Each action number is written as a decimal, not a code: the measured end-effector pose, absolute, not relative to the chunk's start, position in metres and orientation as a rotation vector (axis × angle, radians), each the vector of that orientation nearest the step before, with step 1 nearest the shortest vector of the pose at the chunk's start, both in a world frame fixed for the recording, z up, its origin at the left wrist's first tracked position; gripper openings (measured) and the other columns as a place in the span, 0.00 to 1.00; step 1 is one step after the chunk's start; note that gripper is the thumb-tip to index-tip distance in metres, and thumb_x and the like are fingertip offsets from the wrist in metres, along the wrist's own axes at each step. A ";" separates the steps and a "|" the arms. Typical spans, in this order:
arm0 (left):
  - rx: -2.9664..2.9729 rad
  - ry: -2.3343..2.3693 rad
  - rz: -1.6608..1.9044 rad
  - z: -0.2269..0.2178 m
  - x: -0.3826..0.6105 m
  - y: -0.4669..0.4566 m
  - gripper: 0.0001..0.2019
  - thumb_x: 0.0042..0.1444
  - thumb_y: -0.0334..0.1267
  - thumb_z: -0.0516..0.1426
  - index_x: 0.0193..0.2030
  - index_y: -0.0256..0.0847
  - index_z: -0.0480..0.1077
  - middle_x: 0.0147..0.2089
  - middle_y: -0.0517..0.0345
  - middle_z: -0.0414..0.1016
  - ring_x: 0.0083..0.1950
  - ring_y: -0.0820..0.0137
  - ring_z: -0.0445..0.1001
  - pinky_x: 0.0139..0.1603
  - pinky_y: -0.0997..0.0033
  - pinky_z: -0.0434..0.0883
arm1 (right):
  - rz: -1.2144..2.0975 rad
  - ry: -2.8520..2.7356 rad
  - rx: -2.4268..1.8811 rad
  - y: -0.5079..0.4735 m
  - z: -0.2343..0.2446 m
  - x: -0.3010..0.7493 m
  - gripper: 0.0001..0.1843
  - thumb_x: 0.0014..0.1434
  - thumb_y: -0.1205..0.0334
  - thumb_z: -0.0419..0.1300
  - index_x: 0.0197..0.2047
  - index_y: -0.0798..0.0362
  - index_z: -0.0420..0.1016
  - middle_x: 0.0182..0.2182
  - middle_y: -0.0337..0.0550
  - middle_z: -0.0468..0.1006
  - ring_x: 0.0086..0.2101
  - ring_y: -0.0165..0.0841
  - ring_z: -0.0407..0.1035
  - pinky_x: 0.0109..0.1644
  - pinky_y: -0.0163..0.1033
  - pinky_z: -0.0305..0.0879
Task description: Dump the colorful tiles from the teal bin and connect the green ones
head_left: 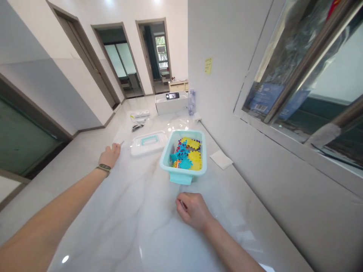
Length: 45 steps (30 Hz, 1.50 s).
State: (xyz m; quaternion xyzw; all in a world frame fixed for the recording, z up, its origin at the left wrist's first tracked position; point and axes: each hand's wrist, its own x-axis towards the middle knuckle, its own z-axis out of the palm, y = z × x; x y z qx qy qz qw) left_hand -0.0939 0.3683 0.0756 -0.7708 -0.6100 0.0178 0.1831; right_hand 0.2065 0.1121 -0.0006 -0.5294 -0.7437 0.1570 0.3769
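Note:
At the table's left edge my left hand [110, 155], with a band on its wrist, is closed. A small thin greyish thing [122, 143] pokes out past its fingertips, too small to name. My right hand [194, 209] rests on the marble-patterned table [121, 226] as a loose fist, and nothing shows in it. Just beyond that fist stands a light-blue plastic box [163, 160] without its lid. Inside lie several toy gear pieces [185, 163], yellow, blue, red and purple. Left of the box lies its white lid [136, 148] with a turquoise handle.
A folded white paper [221, 159] lies right of the box, near the wall. Farther back are a dark cable [137, 127], a white power strip [140, 114], a white carton [171, 106] with a phone [172, 96] on it, and a clear bottle [191, 102]. A window [306, 75] is at the right.

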 end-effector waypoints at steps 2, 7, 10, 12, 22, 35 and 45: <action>-2.190 -1.704 0.050 0.070 -0.088 0.375 0.16 0.67 0.20 0.40 0.59 0.23 0.59 0.49 0.53 0.63 0.47 0.68 0.63 0.50 0.65 0.69 | 0.427 -1.928 -1.373 0.111 -0.002 0.205 0.11 0.61 0.66 0.51 0.26 0.52 0.64 0.21 0.36 0.68 0.23 0.28 0.62 0.29 0.34 0.50; -2.219 -1.693 0.025 0.058 -0.083 0.380 0.17 0.68 0.20 0.39 0.60 0.21 0.58 0.51 0.51 0.63 0.48 0.68 0.63 0.48 0.65 0.69 | 0.450 -1.952 -1.401 0.112 -0.004 0.204 0.11 0.62 0.66 0.51 0.27 0.52 0.65 0.22 0.37 0.70 0.23 0.28 0.64 0.29 0.34 0.49; -2.209 -1.716 0.025 0.052 -0.081 0.378 0.18 0.68 0.21 0.37 0.60 0.19 0.56 0.52 0.48 0.63 0.48 0.66 0.62 0.48 0.62 0.69 | 0.467 -1.959 -1.422 0.113 -0.003 0.204 0.11 0.62 0.66 0.52 0.27 0.52 0.66 0.22 0.38 0.72 0.23 0.29 0.65 0.29 0.34 0.50; -2.204 -1.734 0.030 0.049 -0.079 0.375 0.18 0.68 0.21 0.36 0.61 0.19 0.54 0.53 0.46 0.63 0.50 0.64 0.61 0.48 0.60 0.68 | 0.484 -1.958 -1.438 0.114 -0.002 0.204 0.11 0.63 0.66 0.53 0.28 0.52 0.68 0.22 0.38 0.73 0.23 0.29 0.66 0.29 0.34 0.51; -2.243 -1.947 0.001 0.049 -0.087 0.376 0.18 0.63 0.23 0.45 0.59 0.28 0.60 0.53 0.40 0.61 0.52 0.54 0.64 0.47 0.51 0.69 | 0.560 -1.913 -1.395 0.115 -0.005 0.205 0.07 0.60 0.67 0.57 0.33 0.51 0.75 0.23 0.36 0.74 0.24 0.28 0.67 0.29 0.33 0.55; -2.432 -1.947 -1.739 -0.013 -0.041 0.180 0.30 0.47 0.26 0.52 0.59 0.46 0.59 0.58 0.50 0.54 0.53 0.63 0.66 0.49 0.61 0.75 | 1.169 -0.869 -1.557 0.200 0.072 0.301 0.18 0.56 0.52 0.57 0.41 0.59 0.74 0.30 0.51 0.79 0.26 0.36 0.72 0.25 0.37 0.64; -2.804 -1.673 -1.893 -0.010 -0.039 0.173 0.37 0.47 0.35 0.62 0.65 0.48 0.56 0.65 0.47 0.58 0.65 0.55 0.62 0.54 0.54 0.74 | -0.058 -2.248 -2.128 0.190 0.175 0.219 0.13 0.57 0.60 0.56 0.22 0.54 0.68 0.20 0.42 0.70 0.24 0.33 0.65 0.26 0.36 0.45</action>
